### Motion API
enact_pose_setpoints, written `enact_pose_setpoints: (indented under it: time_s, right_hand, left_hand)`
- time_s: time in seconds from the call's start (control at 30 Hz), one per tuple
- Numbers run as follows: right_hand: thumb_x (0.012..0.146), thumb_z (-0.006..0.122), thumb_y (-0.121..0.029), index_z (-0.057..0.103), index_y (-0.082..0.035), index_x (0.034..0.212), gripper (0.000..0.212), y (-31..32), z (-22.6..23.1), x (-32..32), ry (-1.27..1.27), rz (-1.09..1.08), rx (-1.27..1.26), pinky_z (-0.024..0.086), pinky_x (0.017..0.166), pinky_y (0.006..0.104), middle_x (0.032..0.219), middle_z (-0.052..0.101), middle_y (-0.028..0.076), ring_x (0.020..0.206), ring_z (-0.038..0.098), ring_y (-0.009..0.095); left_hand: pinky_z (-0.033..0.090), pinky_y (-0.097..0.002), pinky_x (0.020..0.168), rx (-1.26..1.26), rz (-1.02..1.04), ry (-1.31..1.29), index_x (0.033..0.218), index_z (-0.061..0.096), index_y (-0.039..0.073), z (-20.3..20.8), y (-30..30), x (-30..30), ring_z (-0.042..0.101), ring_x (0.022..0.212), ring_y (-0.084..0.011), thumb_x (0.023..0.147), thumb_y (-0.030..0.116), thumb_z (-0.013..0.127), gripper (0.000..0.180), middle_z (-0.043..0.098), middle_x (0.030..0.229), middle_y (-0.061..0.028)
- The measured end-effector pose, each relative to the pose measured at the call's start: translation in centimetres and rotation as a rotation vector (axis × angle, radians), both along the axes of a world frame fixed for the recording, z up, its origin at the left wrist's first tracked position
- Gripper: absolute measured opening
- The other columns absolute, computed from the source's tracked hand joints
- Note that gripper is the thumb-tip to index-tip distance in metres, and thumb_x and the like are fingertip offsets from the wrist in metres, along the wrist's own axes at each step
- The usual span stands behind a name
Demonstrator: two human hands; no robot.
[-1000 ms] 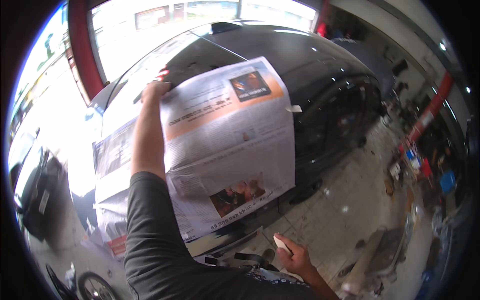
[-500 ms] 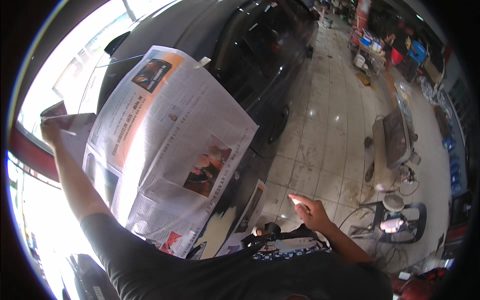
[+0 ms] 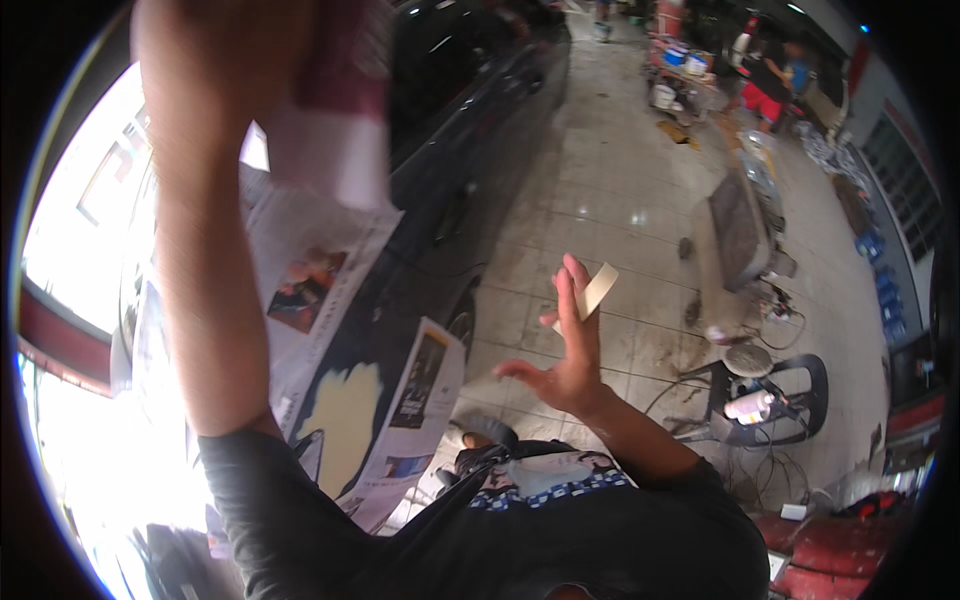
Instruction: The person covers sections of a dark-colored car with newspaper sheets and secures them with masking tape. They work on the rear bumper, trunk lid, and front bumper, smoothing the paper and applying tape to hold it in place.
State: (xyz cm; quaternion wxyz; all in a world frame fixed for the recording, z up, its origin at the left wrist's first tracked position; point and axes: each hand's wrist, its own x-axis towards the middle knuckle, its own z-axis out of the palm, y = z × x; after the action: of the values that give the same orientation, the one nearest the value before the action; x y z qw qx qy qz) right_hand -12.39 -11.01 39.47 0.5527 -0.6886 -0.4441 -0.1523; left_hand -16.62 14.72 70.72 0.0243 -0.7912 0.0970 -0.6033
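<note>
My left hand, blurred, is raised close at the upper left. A piece of newspaper hangs from it; the fingers are partly smeared by motion. My right hand is lifted over the floor with thumb and fingers apart. A short strip of cream masking tape lies across its fingers, apparently held between them. Newspaper sheets cover part of the dark car. Between them, a pale filler patch shows on the body panel. Another printed sheet hangs beside the patch.
Tiled floor runs along the car. To the right are a dark upholstered piece and a black stool with a bottle and cables. A loaded cart stands farther off, near a person in red shorts.
My left hand has swung up and inward with newspaper. My right hand has risen, its fingers spreading, and the tape strip now shows clearly. The view has shifted.
</note>
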Motion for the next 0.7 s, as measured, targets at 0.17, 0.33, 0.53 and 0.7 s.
enact_pose_setpoints:
  time_s: [0.17, 0.33, 0.53, 0.7]
  right_hand:
    - [0.072, 0.087, -0.057, 0.019, 0.001, 0.159, 0.124, -9.7, 1.0, 1.2, -0.002, -0.253, 0.139, 0.055, 0.092, 0.0453, 0.153, 0.025, 0.032, 0.135, 0.041, 0.043]
    - [0.102, 0.062, -0.017, 0.059, 0.001, 0.131, 0.034, -20.6, -2.7, -0.2, 0.571, -0.243, 0.491, 0.052, 0.090, 0.0325, 0.109, 0.069, 0.004, 0.099, 0.063, 0.014]
    - [0.102, 0.055, -0.015, 0.061, 0.006, 0.129, 0.035, -32.8, -7.0, -1.0, 1.117, -0.608, 1.034, 0.050, 0.091, 0.0350, 0.113, 0.071, 0.016, 0.104, 0.066, 0.021]
    - [0.104, 0.057, -0.023, 0.055, 0.006, 0.134, 0.042, -37.9, -8.7, -4.0, 1.157, -0.782, 1.338, 0.056, 0.073, 0.0355, 0.113, 0.069, 0.014, 0.086, 0.069, 0.024]
  left_hand:
    - [0.050, -0.0270, 0.081, -0.506, -0.713, 0.191, 0.112, 0.062, -0.005, -12.0, -23.4, 5.0, 0.065, 0.087, -0.0169, 0.105, 0.008, 0.054, 0.017, 0.065, 0.130, -0.0233]
    - [0.043, -0.0283, 0.097, -0.921, -1.054, 0.560, 0.117, 0.057, -0.001, -22.4, -36.0, 8.1, 0.057, 0.107, -0.0131, 0.107, 0.008, 0.049, 0.015, 0.065, 0.124, -0.0134]
    - [0.034, -0.0450, 0.118, -0.779, -1.576, 1.664, 0.157, 0.031, -0.002, -37.1, -39.6, 3.3, 0.036, 0.149, -0.0372, 0.071, 0.022, 0.093, 0.109, 0.031, 0.162, -0.0213]
    - [0.055, -0.0409, 0.088, -0.483, -1.029, 1.691, 0.130, 0.057, -0.004, -45.4, -41.5, -0.3, 0.071, 0.098, -0.0332, 0.077, 0.006, 0.084, 0.060, 0.071, 0.106, -0.0200]
